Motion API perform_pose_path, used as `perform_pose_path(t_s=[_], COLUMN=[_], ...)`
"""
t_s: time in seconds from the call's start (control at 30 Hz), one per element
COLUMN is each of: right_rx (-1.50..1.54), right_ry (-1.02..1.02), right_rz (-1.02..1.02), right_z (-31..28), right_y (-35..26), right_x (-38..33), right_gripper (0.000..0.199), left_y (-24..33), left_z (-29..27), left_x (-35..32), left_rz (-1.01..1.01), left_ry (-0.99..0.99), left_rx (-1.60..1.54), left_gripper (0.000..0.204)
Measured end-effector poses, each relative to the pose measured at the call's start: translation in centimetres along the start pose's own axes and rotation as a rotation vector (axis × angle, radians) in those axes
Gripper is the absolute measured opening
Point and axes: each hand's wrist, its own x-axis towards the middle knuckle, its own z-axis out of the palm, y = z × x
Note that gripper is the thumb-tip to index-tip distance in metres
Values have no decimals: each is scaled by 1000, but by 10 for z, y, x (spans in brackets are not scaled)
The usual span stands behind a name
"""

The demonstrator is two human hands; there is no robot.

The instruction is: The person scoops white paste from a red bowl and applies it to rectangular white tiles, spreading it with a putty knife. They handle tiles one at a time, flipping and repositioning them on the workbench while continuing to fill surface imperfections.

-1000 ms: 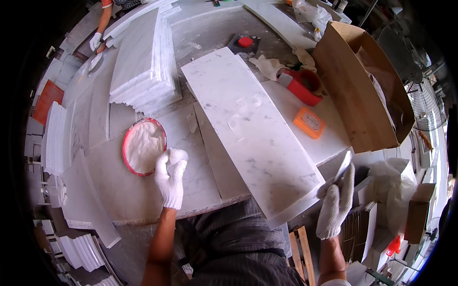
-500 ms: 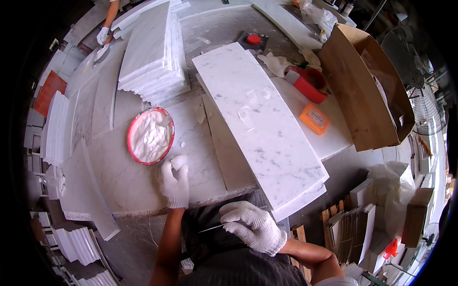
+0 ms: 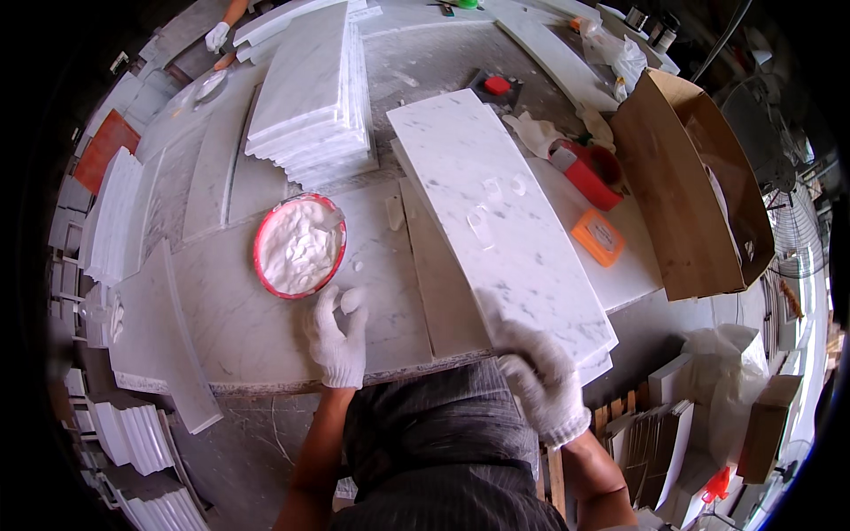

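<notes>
My left hand [image 3: 338, 341], in a white knit glove, is closed in a pinch on a small rounded white piece [image 3: 353, 301]. Just beyond it stands a red-rimmed bowl [image 3: 258, 263] full of thick white paste [image 3: 301, 243]. White-gloved too, my right hand [image 3: 544, 380] is at the near end of a long grey-veined marble slab [image 3: 522, 257]. Its fingers are curled and partly smeared by motion; whatever is in them is hidden. Several small clear pieces [image 3: 479, 226] lie on the slab, which rests on another slab.
Stacked marble slabs [image 3: 301, 88] stand at the back left. Right of the long slab lie an orange box [image 3: 598, 237], a red tape dispenser [image 3: 589, 173] and an open cardboard box [image 3: 686, 195]. At the far left another person's gloved hand [image 3: 218, 36] is near a pale oval object [image 3: 212, 85].
My right hand has moved forward and right, from over my lap to the slab's near end. The thin metal blade it held no longer shows. My left hand keeps its pinch by the bowl.
</notes>
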Motion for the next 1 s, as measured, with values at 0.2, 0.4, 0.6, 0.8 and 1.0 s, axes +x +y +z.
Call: perform_pose_path(t_s=[0.2, 0.4, 0.6, 0.8, 1.0], right_rx=[-392, -666, -764, -709, -707], right_ry=[154, 208, 161, 185, 134], right_rz=[99, -196, -136, -125, -66], right_z=[-29, -17, -10, -6, -9], right_y=[19, 37, 28, 29, 26], right_x=[49, 84, 95, 98, 96], right_gripper=[50, 43, 40, 38, 41], left_y=[4, 6, 7, -9, -14], left_z=[0, -2, -3, 0, -9], left_x=[-2, -2, 6, 2, -1], left_rz=[49, 83, 240, 127, 57], left_ry=[57, 17, 7, -16, 68], left_rx=[-20, 37, 83, 88, 158], left_gripper=[56, 52, 35, 35, 36])
